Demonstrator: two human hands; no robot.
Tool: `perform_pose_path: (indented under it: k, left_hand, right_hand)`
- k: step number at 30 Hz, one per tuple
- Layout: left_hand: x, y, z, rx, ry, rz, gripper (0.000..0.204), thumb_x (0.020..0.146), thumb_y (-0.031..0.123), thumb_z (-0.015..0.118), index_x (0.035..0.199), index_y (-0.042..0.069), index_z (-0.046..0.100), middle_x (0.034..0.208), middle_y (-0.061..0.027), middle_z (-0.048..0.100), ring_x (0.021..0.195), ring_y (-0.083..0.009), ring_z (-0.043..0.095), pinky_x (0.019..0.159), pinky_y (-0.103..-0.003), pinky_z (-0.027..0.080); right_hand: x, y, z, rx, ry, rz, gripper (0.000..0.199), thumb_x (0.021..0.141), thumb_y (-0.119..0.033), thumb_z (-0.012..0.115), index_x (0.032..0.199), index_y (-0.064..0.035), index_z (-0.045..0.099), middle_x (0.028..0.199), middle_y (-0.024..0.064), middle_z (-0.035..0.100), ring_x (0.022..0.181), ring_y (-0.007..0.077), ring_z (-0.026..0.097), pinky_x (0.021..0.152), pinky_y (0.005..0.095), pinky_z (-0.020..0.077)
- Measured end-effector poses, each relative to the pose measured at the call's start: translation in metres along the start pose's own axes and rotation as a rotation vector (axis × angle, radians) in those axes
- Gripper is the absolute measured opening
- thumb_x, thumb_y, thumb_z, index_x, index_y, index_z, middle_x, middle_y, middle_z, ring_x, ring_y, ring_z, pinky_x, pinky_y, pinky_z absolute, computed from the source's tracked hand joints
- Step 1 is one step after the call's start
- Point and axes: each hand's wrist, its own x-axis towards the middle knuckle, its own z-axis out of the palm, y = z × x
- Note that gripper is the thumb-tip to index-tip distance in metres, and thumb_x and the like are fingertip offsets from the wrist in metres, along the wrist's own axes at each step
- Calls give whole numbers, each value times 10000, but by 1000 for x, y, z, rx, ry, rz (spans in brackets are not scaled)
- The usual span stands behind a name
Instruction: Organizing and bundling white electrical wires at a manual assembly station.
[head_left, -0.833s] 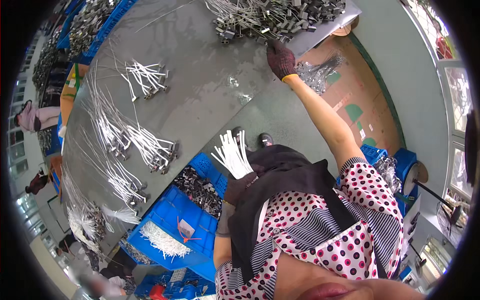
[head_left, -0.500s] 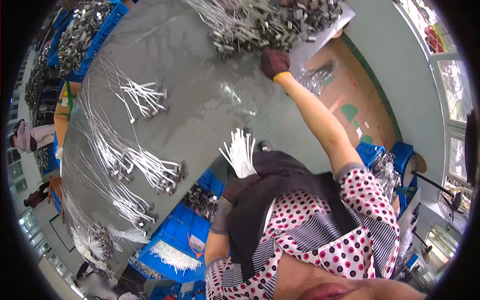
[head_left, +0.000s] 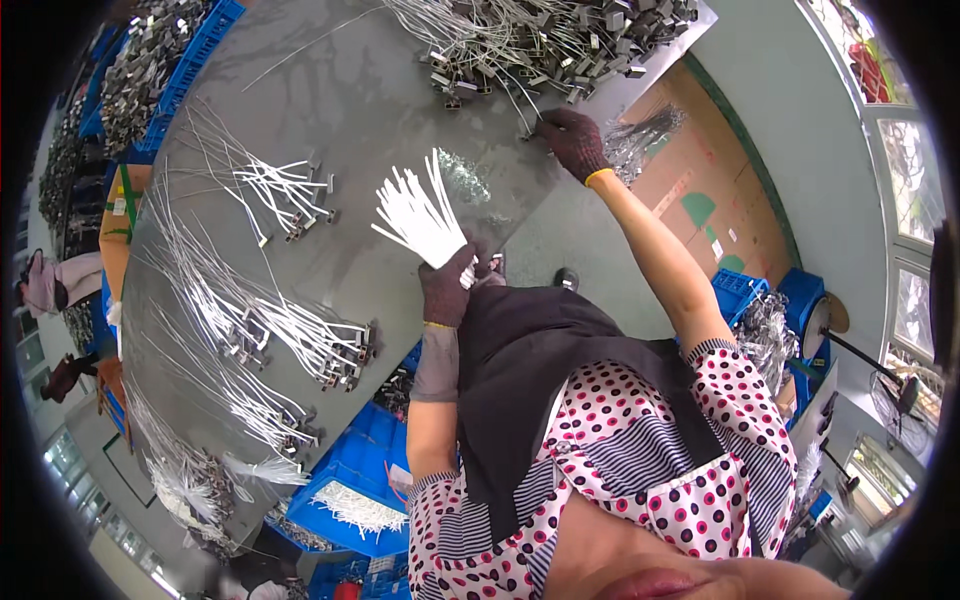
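Observation:
In a dark glove, my left hand is closed round a bundle of white tubes, their loose ends fanned out over the table. My right hand, gloved too, is just below a heap of wire leads with metal-cased connectors. Its fingertips are pinched on one thin wire lead that reaches from the heap's lower edge. Left of the tubes, several bunches of leads with white sleeves and dark connectors lie on the grey table.
Blue crates full of metal parts stand beyond the table at far left. Below the table edge, a blue bin holds white tubes. Cardboard lies at right, with a blue crate near my right elbow. Other people are at far left.
My left hand has risen from my lap and moved out over the table with the white tubes. My right hand has drawn back slightly from the heap, a wire lead at its fingertips.

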Motion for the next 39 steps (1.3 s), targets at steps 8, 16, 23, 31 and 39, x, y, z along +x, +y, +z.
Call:
perform_pose_path:
  k: [8,16,23,31,39]
  left_hand:
    - [32,-8,118,-151,-118,-158,201,899,97,678,1022,-57,641,924,-146,688,732,-205,679,679,-363,609]
    - [81,-56,178,-552,-205,-212,231,938,119,608,1116,-24,572,1028,-183,653,920,-357,665,887,-599,538]
    - [60,-33,200,-617,-137,-134,199,935,120,638,1079,0,568,925,-171,670,778,-333,685,757,-545,599]
    - [49,19,182,-636,-78,174,262,959,209,624,1161,48,578,962,-135,644,819,-311,661,830,-562,564]
    - [24,25,152,-685,-48,164,201,956,195,617,1117,76,598,964,-96,627,826,-285,638,848,-543,552]
  right_hand:
    - [-81,6,-44,494,-91,201,278,912,-164,651,1120,15,695,926,90,726,784,133,667,716,287,540]
    - [-276,106,-123,330,-441,714,309,915,-255,635,1025,23,713,796,60,662,677,128,607,603,302,538]
    - [-423,178,-185,150,-255,756,248,867,-235,674,815,8,683,668,43,607,610,129,532,540,322,444]
    - [-424,151,-220,240,-133,984,323,836,-321,764,879,-6,709,689,70,650,670,160,596,641,340,484]
    - [-416,200,-216,-15,-191,888,362,843,-353,760,907,0,711,723,94,669,704,163,614,656,348,494]
